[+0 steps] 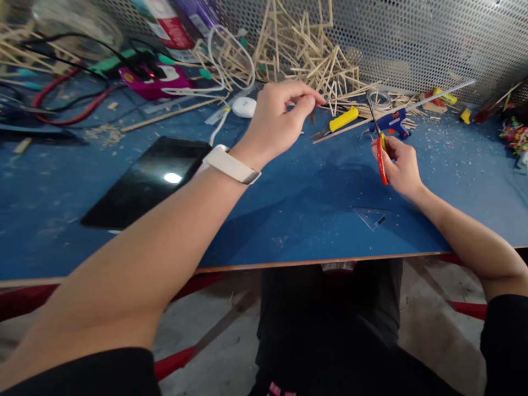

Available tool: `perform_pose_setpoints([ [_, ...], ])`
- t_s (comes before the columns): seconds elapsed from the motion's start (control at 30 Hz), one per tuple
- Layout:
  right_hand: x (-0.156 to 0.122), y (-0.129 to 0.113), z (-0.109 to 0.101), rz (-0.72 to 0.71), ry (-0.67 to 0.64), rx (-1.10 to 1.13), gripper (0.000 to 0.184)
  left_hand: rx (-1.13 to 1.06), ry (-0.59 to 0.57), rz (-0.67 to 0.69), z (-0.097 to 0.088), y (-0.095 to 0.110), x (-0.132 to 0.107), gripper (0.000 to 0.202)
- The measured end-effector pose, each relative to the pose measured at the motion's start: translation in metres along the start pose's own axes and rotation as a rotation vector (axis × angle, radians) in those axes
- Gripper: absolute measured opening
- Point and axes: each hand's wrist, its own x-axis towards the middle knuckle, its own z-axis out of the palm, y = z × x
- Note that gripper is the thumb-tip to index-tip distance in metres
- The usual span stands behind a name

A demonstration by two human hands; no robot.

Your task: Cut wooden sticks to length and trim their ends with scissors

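My right hand (398, 165) is closed around a pair of scissors (380, 148) with red and yellow handles, its metal blades pointing away from me. Just beyond the blades lies a blue glue gun (391, 124). My left hand (284, 115), with a pale band on the wrist, is raised over the table with thumb and forefinger pinched together. Whatever is between those fingertips, if anything, is too small to make out. To the right of the left fingertips rests a yellow utility knife (342, 120), its blade out, beside a thin wooden stick (350, 127).
A heap of thin wooden sticks (305, 55) leans against the perforated metal panel (412, 38). A black tablet (144, 184) lies at left, near a white charger (244, 107) and a magenta power block (152, 80) with cables. A clear set square (371, 216) lies near the table's front edge.
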Motion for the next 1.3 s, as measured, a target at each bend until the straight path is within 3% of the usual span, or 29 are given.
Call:
perform_pose_setpoints([
  [0.07,0.0,-0.001,0.0,0.012,-0.011,-0.025,0.057,-0.079,0.015,0.008,0.001,0.01,-0.003,0.13],
  [0.2,-0.004,-0.007,0.0,0.025,-0.078,-0.045,0.06,-0.363,0.094,-0.01,0.019,0.034,-0.009,0.07],
  [0.4,-0.007,-0.014,-0.002,-0.009,-0.186,-0.065,0.063,-0.386,0.151,0.062,0.041,0.056,-0.015,0.043],
  [0.63,-0.007,-0.019,-0.003,0.033,-0.271,-0.041,0.06,-0.461,0.184,0.002,0.037,0.051,-0.016,0.048],
  [1.0,-0.008,-0.025,-0.001,0.151,-0.345,0.076,0.07,-0.321,0.152,0.032,0.037,0.043,-0.015,0.057],
  [1.3,-0.013,-0.024,-0.005,0.194,-0.416,0.234,0.085,-0.346,0.093,0.022,0.031,0.057,-0.021,0.054],
])
